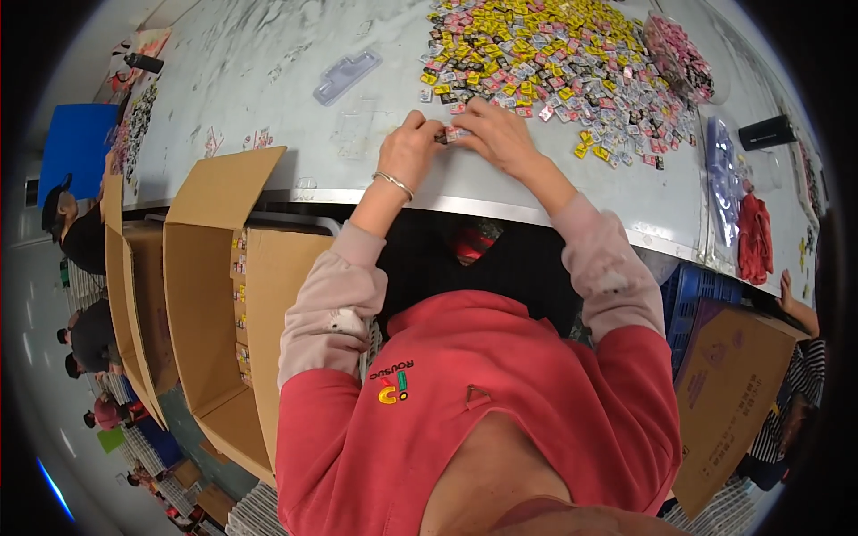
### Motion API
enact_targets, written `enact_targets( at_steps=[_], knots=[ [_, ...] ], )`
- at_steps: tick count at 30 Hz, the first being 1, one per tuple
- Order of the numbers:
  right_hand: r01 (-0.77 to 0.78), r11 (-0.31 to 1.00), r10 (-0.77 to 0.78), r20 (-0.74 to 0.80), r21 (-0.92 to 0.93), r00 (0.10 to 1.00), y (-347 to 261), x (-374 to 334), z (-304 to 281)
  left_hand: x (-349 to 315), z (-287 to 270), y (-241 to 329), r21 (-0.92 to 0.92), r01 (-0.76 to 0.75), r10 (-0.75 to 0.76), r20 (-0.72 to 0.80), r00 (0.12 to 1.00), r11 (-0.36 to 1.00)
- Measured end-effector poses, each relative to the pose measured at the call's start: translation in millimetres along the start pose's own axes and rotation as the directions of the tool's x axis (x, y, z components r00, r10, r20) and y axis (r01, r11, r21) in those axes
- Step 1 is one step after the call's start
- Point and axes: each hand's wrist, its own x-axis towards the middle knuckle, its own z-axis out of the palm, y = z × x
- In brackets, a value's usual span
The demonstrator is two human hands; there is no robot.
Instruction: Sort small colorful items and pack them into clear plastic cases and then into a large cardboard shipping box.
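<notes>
My left hand (pixel 409 154), with a bracelet at the wrist, and my right hand (pixel 497 136) meet over the table near its front edge. Between my fingertips are a few small printed rectangular pieces (pixel 451 135), dark and pinkish-white; my fingers partly cover them. My left fingers pinch the dark end, and the right thumb and fingers close on the other end. Just beyond the hands spreads a big heap of similar small pieces (pixel 536 54) in yellow, pink, black and white. Left of my hands lie a clear moulded plastic tray (pixel 347 77) and a fainter clear one (pixel 362 129).
A clear bag of pink pieces (pixel 681 58) borders the heap. At right are a black cup (pixel 767 132), clear plastic packaging (pixel 722 170) and red cloth (pixel 755 239). An open cardboard box (pixel 201 313) stands left of me; another carton (pixel 728 393) stands right. Other people sit nearby.
</notes>
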Motion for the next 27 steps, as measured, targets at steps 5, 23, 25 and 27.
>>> enact_targets(
  at_steps=[5, 23, 25, 27],
  knots=[
    [-0.012, 0.996, 0.001, 0.136, 0.083, 0.991, 8.9, 2.0, 18.9, -9.1, 8.7, -28.7, -0.188, -0.008, 0.016, 0.046, 0.999, 0.982],
    [-0.015, 0.995, 0.023, -0.081, 0.097, 0.996, 13.0, -37.6, 11.2, -16.4, 18.1, -41.9, -0.172, -0.208, 0.176, -0.182, 0.967, 0.963],
    [-0.012, 0.993, 0.023, -0.095, 0.117, 0.995, 15.5, -41.8, 13.7, -17.9, 22.2, -41.8, -0.178, -0.205, 0.169, -0.195, 0.966, 0.963],
    [-0.008, 0.991, 0.023, -0.108, 0.135, 0.994, 18.5, -45.7, 17.6, -18.7, 27.2, -42.3, -0.184, -0.202, 0.162, -0.209, 0.964, 0.962]
  ],
)
